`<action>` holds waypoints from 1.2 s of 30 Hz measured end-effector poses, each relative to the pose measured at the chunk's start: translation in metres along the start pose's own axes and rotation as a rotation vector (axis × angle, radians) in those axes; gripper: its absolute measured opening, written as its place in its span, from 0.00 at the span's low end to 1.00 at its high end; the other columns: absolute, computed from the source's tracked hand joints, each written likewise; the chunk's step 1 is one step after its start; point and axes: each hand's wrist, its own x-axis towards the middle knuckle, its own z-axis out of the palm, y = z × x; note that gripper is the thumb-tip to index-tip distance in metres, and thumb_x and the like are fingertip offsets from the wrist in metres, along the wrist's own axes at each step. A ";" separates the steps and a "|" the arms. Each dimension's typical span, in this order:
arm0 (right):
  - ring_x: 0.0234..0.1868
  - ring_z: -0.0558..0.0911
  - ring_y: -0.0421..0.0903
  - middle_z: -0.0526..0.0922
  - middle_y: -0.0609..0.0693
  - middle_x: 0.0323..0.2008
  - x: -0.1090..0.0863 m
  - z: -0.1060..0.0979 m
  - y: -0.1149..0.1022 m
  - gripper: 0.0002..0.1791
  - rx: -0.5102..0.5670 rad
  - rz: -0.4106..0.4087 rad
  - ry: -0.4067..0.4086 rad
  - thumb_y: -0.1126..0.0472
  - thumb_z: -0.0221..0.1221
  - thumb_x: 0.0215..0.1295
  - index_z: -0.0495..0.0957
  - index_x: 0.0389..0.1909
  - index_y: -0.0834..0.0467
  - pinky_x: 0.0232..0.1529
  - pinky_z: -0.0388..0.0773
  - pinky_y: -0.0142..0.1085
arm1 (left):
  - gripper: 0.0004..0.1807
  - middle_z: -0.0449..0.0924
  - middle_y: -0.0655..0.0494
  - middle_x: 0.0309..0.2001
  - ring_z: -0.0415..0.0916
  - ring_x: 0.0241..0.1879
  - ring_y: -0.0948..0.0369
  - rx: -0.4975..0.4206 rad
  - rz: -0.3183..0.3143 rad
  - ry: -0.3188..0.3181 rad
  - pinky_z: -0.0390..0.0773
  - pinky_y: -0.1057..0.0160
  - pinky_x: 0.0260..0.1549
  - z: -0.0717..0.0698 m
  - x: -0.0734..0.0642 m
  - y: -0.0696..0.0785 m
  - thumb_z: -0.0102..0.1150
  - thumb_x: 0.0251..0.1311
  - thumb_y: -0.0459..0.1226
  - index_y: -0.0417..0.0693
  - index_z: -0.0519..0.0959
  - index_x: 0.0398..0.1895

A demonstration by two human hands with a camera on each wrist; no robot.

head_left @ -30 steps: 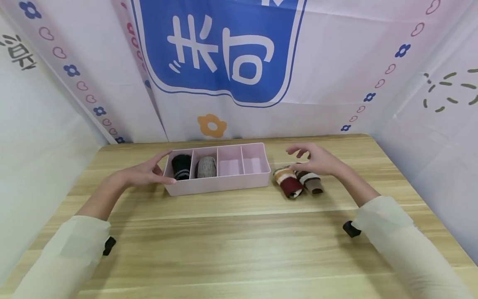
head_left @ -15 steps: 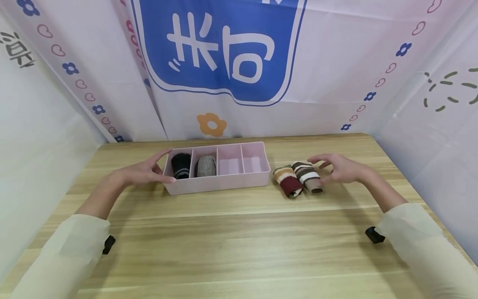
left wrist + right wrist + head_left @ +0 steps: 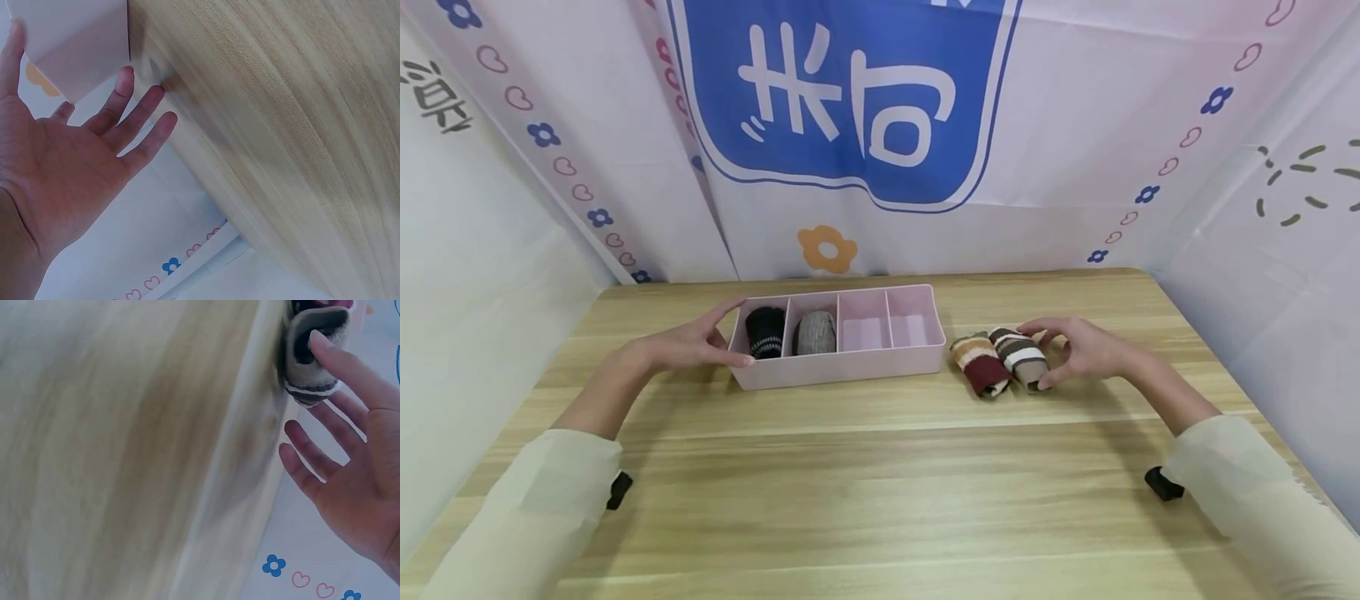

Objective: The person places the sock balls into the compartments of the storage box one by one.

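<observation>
A pink four-compartment organizer box [image 3: 842,372] stands toward the back of the table. My left hand [image 3: 688,343] holds its left end, thumb at the front wall and index finger at the back corner; the other fingers spread beside it in the left wrist view. My right hand [image 3: 1086,348] holds a brown-and-white striped rolled sock [image 3: 1019,353] lengthwise, thumb at the near end and fingertips at the far end. In the right wrist view the thumb lies over the rolled sock's [image 3: 306,372] open end. Touching its left side is a maroon, cream and mustard rolled sock [image 3: 982,365].
A black rolled sock [image 3: 765,331] lies in the box's leftmost compartment and a grey rolled sock [image 3: 816,333] in the second. The two right compartments show their bare floors. Printed cloth [image 3: 1037,167] rises behind the wooden table [image 3: 880,500] and along both sides.
My right hand has moved rightward and down from above the striped socks to the brown one's right side, and its thumb and fingers have closed on that sock's ends. The left hand stays put.
</observation>
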 end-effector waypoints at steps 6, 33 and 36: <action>0.44 0.81 0.51 0.86 0.59 0.49 0.003 0.008 0.004 0.38 -0.039 -0.022 0.052 0.63 0.81 0.45 0.79 0.59 0.69 0.38 0.77 0.40 | 0.62 0.76 0.39 0.51 0.74 0.52 0.49 0.000 -0.008 -0.007 0.71 0.45 0.55 0.000 0.000 -0.001 0.68 0.64 0.49 0.46 0.31 0.84; 0.39 0.88 0.44 0.78 0.70 0.55 0.006 -0.002 -0.005 0.34 0.251 0.013 0.103 0.76 0.72 0.52 0.75 0.63 0.71 0.36 0.84 0.36 | 0.63 0.77 0.39 0.50 0.75 0.51 0.50 -0.011 -0.004 -0.017 0.72 0.46 0.55 -0.001 -0.002 0.001 0.68 0.64 0.49 0.47 0.30 0.84; 0.40 0.89 0.44 0.75 0.73 0.59 0.009 -0.005 -0.010 0.34 0.311 0.035 0.100 0.78 0.69 0.54 0.73 0.65 0.71 0.38 0.86 0.38 | 0.63 0.77 0.39 0.51 0.75 0.52 0.50 -0.014 -0.002 -0.018 0.72 0.46 0.55 -0.001 -0.001 0.001 0.68 0.64 0.49 0.47 0.30 0.84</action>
